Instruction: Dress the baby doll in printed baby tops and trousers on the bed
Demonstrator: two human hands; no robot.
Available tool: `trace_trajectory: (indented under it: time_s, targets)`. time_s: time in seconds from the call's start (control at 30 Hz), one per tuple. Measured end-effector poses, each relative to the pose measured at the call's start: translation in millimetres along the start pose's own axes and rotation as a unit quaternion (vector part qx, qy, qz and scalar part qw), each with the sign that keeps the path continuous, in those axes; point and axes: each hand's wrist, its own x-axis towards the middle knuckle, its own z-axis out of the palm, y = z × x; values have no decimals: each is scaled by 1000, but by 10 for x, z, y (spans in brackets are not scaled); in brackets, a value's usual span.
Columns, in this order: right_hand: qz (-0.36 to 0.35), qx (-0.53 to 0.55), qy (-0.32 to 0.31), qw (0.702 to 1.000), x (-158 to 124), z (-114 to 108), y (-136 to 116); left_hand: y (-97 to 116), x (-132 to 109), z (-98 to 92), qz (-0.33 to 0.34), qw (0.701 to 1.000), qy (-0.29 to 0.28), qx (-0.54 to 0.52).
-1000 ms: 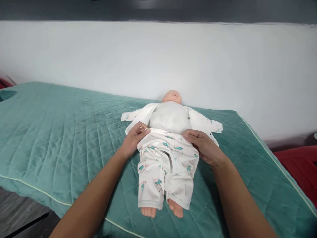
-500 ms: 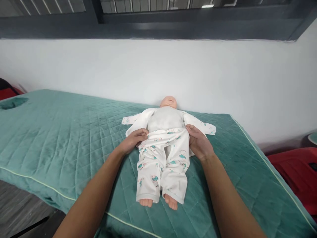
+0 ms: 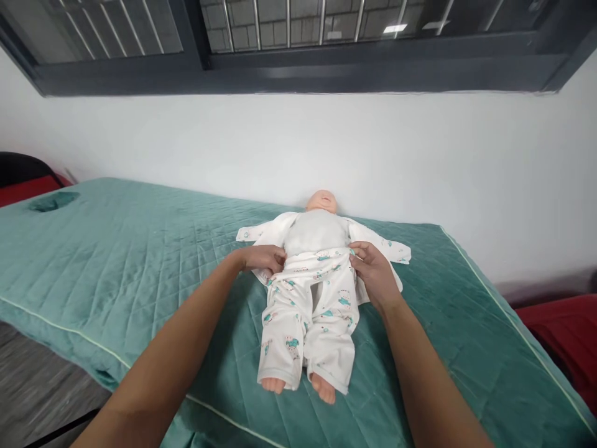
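Note:
A baby doll (image 3: 321, 201) lies on its back on a green quilted cover, its feet toward me. White printed pants (image 3: 321, 311) cover its legs up to the belly, and the toes stick out of the cuffs. A white shirt (image 3: 380, 241) is on its arms, spread open at the front so the pale torso shows. At the left side of the waistband, my left hand (image 3: 265, 257) is closed with its fingertips at the cloth. On the right side, my right hand (image 3: 373, 270) pinches the waistband edge between thumb and fingers.
The green quilted cover (image 3: 153, 249) lies over a bed with a face hole (image 3: 53, 201) at its left end. A white wall (image 3: 186, 143) and a dark window frame (image 3: 326, 68) rise behind. Red chairs (image 3: 564, 330) stand beyond the bed's ends.
The view has tipped up slightly, showing more window. My left hand has turned, its knuckles now more on top, at the waistband's side. My right hand stays at the opposite side, fingers more tightly bent.

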Motion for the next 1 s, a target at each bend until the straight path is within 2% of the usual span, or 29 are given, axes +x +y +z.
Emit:
trace_trajectory:
  time_s: [0.07,0.13,0.3,0.47,0.6,0.77,0.9,1.0]
  targets:
    - [-30,-36,18,999,13,16,43,12,98,-62,-40,998,-9,44]
    - [-53,-74,31,995,19,26,74,-32,171,-100,-48,998,-14,47]
    - [-53,-190,72,978,-23,76,63,-176,191,-126,-6,1000,-12,4]
    - [-17,-304,113,946,-72,136,-3,-151,121,-96,26,999,-8,35]
    - [21,-323,82,943,-51,100,-34,-116,84,-72,51,997,-9,57]
    - [65,-322,25,944,-9,1,-10,-115,67,-73,49,995,-3,93]
    - [115,-302,-1,946,-2,-58,28,-143,75,-69,49,996,3,72]
    - [126,-301,-1,945,1,-78,41,-161,80,-56,43,998,7,50]
